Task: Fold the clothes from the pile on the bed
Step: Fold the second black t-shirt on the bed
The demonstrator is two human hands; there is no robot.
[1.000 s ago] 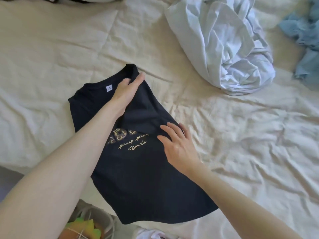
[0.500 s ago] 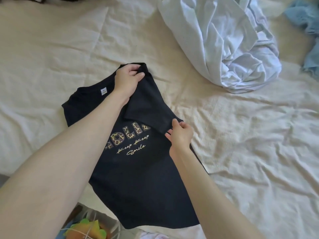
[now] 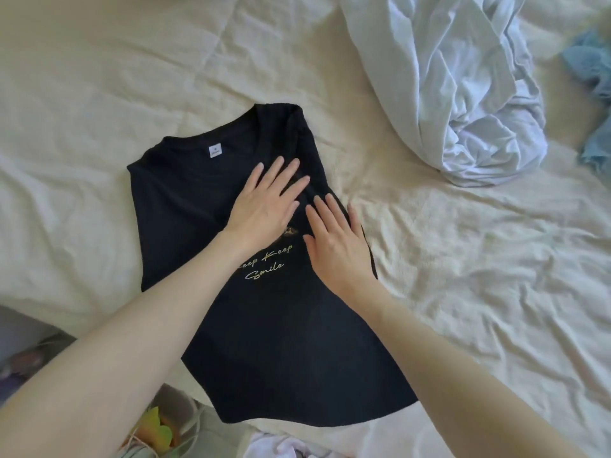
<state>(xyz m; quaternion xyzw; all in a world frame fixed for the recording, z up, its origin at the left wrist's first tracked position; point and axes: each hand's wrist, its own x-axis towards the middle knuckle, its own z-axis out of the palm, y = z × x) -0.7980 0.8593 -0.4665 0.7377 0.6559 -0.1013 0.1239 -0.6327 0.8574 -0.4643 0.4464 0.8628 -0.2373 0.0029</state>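
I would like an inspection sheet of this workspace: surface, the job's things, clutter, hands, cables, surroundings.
Surface: cream bedsheet, wrinkled.
Job's things: black T-shirt lies flat, print up, both sides folded in; white garment pile crumpled at upper right; blue garment at right edge.
Clutter: nothing seen on the bed.
Hands: left hand and right hand press flat on the T-shirt, fingers straight.
Cables: nothing seen.
Surroundings: basket with colourful items below the bed edge; white cloth at bottom.
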